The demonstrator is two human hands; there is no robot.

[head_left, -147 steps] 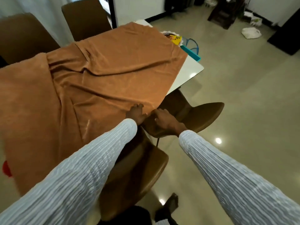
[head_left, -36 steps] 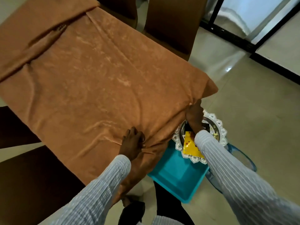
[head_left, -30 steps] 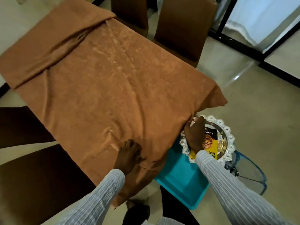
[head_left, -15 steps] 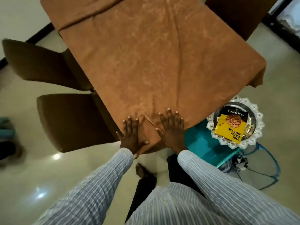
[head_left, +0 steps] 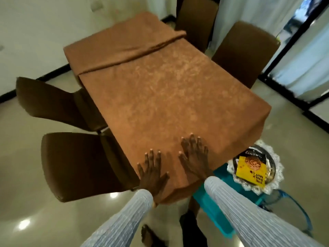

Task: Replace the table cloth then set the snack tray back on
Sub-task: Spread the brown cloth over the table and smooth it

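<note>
While flat, left hand (head_left: pixel 152 172), right hand (head_left: pixel 195 158) press table cloth (head_left: pixel 160 97).

I see both hands have come off the cloth's corner and side and now lie flat, fingers spread, at the near edge of the table cloth (head_left: pixel 170 97). The left hand (head_left: pixel 152 172) presses near the near-left corner, the right hand (head_left: pixel 195 157) just beside it. The wrinkles near that edge are gone; the cloth now lies smooth there.

Left hand (head_left: pixel 152 172) and right hand (head_left: pixel 195 157) lie flat, fingers spread.
</note>
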